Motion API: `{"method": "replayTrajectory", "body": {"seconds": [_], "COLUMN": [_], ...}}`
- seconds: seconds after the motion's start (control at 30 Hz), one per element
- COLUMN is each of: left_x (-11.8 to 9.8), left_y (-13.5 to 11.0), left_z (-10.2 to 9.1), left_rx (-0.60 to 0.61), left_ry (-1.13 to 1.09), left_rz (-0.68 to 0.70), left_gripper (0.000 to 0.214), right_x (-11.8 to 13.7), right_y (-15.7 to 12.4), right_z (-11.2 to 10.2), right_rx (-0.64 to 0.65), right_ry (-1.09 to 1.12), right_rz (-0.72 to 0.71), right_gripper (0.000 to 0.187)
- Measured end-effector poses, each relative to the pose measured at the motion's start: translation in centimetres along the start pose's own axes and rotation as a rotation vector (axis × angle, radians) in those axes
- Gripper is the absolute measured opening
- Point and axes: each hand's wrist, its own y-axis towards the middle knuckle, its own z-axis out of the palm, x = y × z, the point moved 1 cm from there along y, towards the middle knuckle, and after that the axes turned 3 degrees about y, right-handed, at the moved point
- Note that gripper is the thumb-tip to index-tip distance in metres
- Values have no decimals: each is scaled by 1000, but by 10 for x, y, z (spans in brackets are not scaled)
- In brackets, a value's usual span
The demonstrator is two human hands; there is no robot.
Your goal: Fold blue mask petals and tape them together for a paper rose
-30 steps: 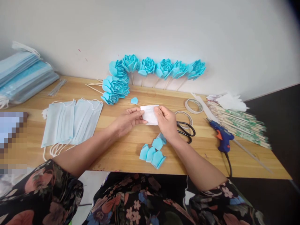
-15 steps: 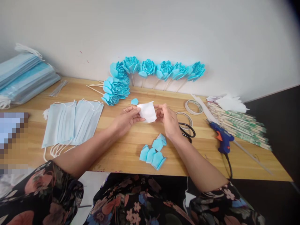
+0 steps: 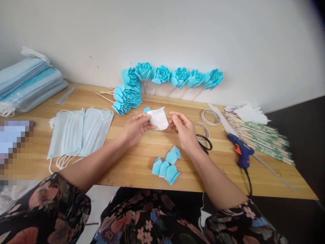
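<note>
My left hand pinches a small white piece of thin fabric by its left edge, above the table. Just beyond the right edge of that piece is my right hand, its fingers loosely curved and apart, with nothing visible in them. Folded blue petals lie on the wood in front of the hands. One more blue petal shows partly behind the white piece. Black-handled scissors rest beside my right wrist, their blades hidden.
Blue flowers on sticks line the wall. Flat face masks lie left, with stacked masks behind. Tape rolls, a blue glue gun with a cord and wrapped chopsticks are on the right. A pixelated patch covers the left edge.
My right hand's fingers have come away from the white piece, moving slightly right. The left hand keeps its pinch. The whole view has shifted a little.
</note>
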Motion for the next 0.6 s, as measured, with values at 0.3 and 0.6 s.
{"method": "replayTrajectory", "body": {"seconds": [0.3, 0.6], "left_x": [11, 9], "left_y": [-1, -1], "left_z": [0, 0], "left_rx": [111, 118], "left_ry": [80, 123], "left_rz": [-51, -27], "left_gripper": [28, 39], "right_x": [-2, -1], "right_y": [0, -1], "right_z": [3, 2], "right_rx": [72, 38], "right_ry": [67, 61], "right_rz": [5, 3], "right_gripper": [36, 25]}}
